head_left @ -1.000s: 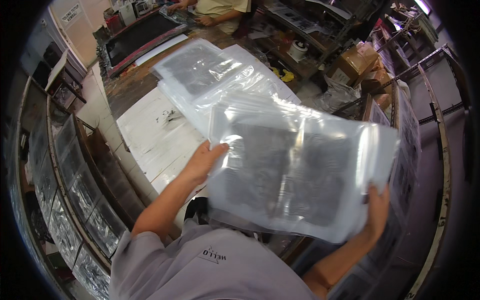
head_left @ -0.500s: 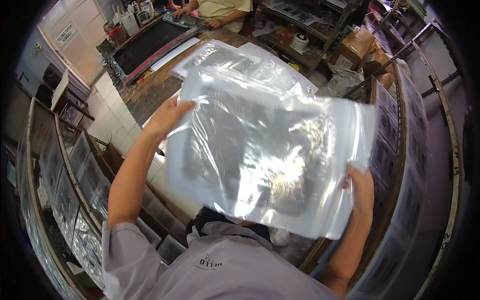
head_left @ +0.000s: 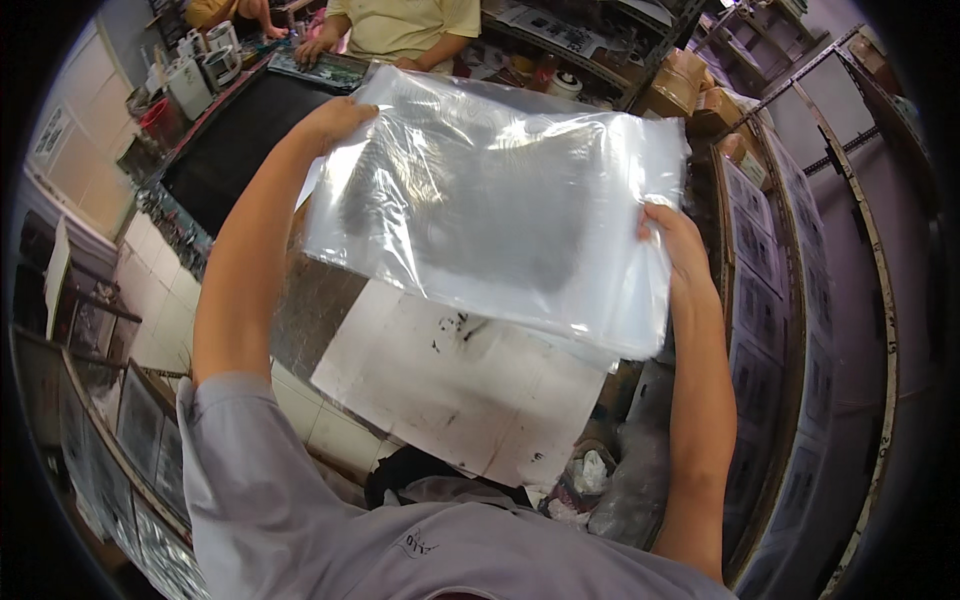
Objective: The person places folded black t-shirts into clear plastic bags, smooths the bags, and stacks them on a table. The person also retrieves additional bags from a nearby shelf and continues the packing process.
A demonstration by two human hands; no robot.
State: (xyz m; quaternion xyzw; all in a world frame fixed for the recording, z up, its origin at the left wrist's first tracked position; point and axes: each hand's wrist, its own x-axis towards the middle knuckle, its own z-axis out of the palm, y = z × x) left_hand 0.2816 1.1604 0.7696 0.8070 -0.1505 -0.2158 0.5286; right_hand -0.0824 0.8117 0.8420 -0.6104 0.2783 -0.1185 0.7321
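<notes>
A glossy stack of clear plastic sheets (head_left: 480, 200) is stretched between my two hands, raised over the table. My left hand (head_left: 345, 118) pinches its upper left edge, thumb on top. At the right edge my right hand (head_left: 675, 240) is closed on the sheets, fingers partly hidden behind them. Light glares off the plastic, and greyish patches show through it. Below and nearer to me lies a smudged white board (head_left: 460, 390) with black marks, its far part covered by the sheets.
Across the table a person in a yellow shirt (head_left: 400, 30) rests hands by a dark framed screen (head_left: 235, 150). White jugs and a red container (head_left: 160, 122) stand at the far left. Racks holding plastic sheets flank me, the right rack (head_left: 755, 290) close to my forearm. Cardboard boxes (head_left: 675, 82) sit at the back right.
Both hands have carried the plastic sheets farther forward and slightly left. The white board beneath has come into view as my view shifted toward the table.
</notes>
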